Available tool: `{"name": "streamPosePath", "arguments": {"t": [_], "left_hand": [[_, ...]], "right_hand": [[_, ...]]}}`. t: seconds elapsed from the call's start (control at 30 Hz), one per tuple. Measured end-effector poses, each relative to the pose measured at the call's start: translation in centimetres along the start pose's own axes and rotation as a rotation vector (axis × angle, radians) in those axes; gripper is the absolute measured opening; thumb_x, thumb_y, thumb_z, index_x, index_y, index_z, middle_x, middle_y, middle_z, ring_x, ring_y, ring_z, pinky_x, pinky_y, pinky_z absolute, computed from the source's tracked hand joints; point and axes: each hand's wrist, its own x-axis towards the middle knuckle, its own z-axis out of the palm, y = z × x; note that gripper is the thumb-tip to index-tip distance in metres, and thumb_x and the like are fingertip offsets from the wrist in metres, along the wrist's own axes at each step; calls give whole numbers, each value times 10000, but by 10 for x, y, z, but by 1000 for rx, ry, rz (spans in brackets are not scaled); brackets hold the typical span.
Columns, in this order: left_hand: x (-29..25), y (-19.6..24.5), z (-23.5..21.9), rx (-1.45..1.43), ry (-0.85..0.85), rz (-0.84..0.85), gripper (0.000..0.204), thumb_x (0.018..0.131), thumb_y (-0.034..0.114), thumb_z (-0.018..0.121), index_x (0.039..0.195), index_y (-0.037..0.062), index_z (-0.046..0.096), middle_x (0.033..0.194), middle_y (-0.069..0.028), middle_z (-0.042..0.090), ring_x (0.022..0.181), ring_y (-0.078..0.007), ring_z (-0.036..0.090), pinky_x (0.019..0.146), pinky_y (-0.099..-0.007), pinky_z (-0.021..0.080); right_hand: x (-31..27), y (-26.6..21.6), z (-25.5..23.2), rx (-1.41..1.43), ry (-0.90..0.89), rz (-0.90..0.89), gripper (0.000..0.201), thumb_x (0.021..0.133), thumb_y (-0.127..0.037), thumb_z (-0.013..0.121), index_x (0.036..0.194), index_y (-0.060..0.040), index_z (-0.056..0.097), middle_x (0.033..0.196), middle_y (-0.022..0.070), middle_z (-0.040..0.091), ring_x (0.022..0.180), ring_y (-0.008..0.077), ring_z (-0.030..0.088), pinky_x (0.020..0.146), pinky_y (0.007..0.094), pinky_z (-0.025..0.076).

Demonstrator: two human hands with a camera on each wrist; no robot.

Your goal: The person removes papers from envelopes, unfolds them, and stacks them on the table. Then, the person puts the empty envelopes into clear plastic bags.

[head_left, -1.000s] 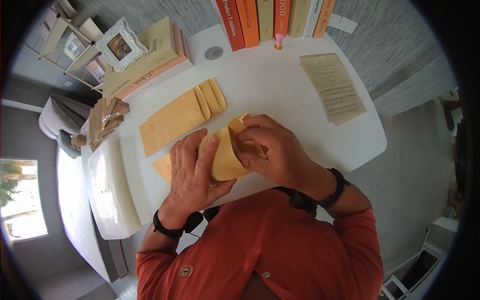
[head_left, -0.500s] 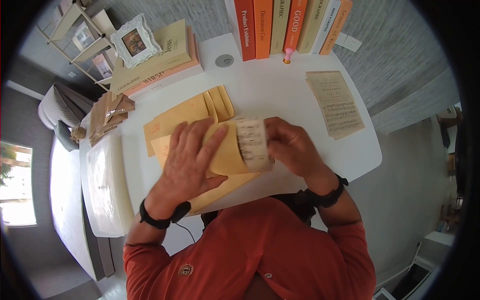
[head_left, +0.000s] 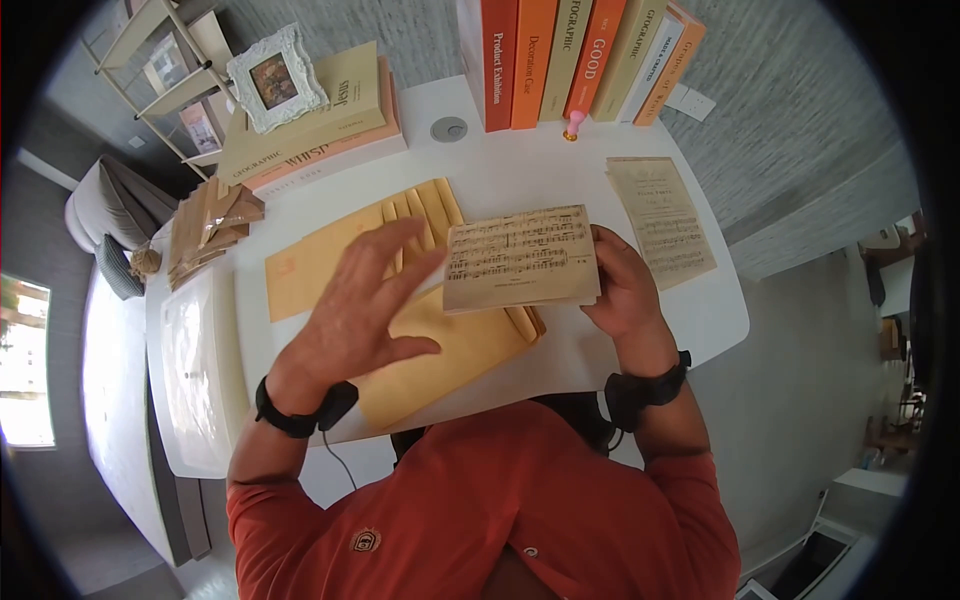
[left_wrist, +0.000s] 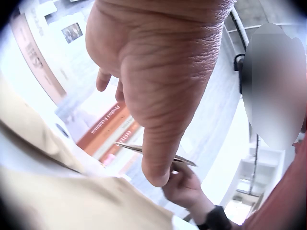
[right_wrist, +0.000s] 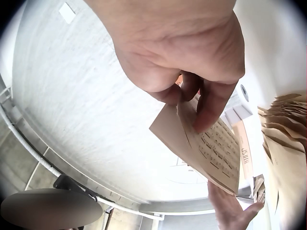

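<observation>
The right hand [head_left: 627, 290] pinches the right edge of a small stack of sheet-music papers [head_left: 520, 258], held above the yellow envelopes; in the right wrist view, its thumb and fingers [right_wrist: 213, 103] grip the papers [right_wrist: 211, 148]. Spread and holding nothing, the left hand [head_left: 350, 305] hovers over the envelopes, its fingertips near the papers' left edge. Beneath both lies a yellow envelope [head_left: 450, 355], overlapping others, with a further group of yellow envelopes [head_left: 325, 262] behind it. In the left wrist view, the papers [left_wrist: 129, 147] appear edge-on behind the left thumb.
More sheet music [head_left: 665, 220] lies at the table's right. Upright books [head_left: 530, 70] and a pink-handled stamp [head_left: 574, 124] stand at the back. A framed picture [head_left: 275, 82] rests on stacked books [head_left: 340, 125]. Brown packets [head_left: 212, 225] and a clear-wrapped stack [head_left: 200, 350] sit left.
The right hand has drawn the sheet-music papers out of a yellow envelope and to the right. The left hand has let go of that envelope, which now lies lower, and spread its fingers.
</observation>
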Motion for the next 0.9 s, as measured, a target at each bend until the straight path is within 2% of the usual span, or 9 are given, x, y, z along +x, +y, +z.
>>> {"name": "streamPosePath", "arguments": {"t": [0.1,0.2,0.27,0.37,0.47,0.57,0.7,0.77,0.9], "left_hand": [[10,21,12,-82,38,35,868,682,346,908,1418,100,519,1461,-212,446,1294,-419,489,1050,-502,447],[15,21,23,-216,94,27,691,749,261,872,1349,72,587,1399,-196,512,1233,-382,549,995,-458,495],[14,12,31,-326,84,34,561,798,186,834,1298,45,625,1358,-185,553,1195,-353,582,960,-425,520],[12,13,34,-344,73,-9,425,843,98,771,1244,12,657,1324,-176,581,1162,-324,609,929,-391,533],[10,14,34,-448,61,-91,429,851,88,757,1257,6,645,1313,-182,585,1149,-325,617,939,-387,525],[20,31,26,-438,159,-57,437,830,139,784,1226,12,650,1254,-173,609,1115,-351,618,934,-430,525],[24,36,31,-417,182,-43,415,832,-12,683,1245,12,648,1281,-181,605,1117,-326,637,935,-374,523],[25,32,33,-444,181,-4,427,812,-53,656,1234,16,655,1256,-177,621,1110,-331,642,935,-374,523],[26,28,24,-442,236,-58,371,792,-97,616,1142,7,680,1162,-158,662,1077,-324,653,925,-372,524]], "right_hand": [[-1,6,10,-262,-26,-54,164,973,-69,529,1081,29,604,938,34,643,784,73,606,710,225,506],[-8,6,15,-100,-91,46,175,977,-62,520,1098,32,603,1024,62,659,854,105,647,745,243,540],[-15,6,26,-147,-94,33,208,979,-68,518,1136,40,602,1079,79,663,886,126,663,750,265,561],[-25,3,45,-219,-90,5,266,976,-70,520,1201,49,595,1125,93,667,907,148,677,755,294,584],[-29,0,46,-278,-111,2,310,968,-67,522,1248,50,587,1134,92,670,907,148,679,750,304,589],[-29,0,43,-308,-152,13,326,958,-57,525,1262,44,584,1122,85,673,911,142,679,756,303,590],[-30,3,41,-339,-245,30,336,946,-41,536,1270,37,582,1100,75,676,904,126,676,750,295,586],[-36,0,52,-419,-247,-12,340,944,-34,537,1274,39,578,1097,73,677,889,122,673,741,286,583],[-50,-12,60,-542,-313,-27,335,945,-58,563,1262,46,582,1086,82,682,881,106,669,722,270,567]]}}
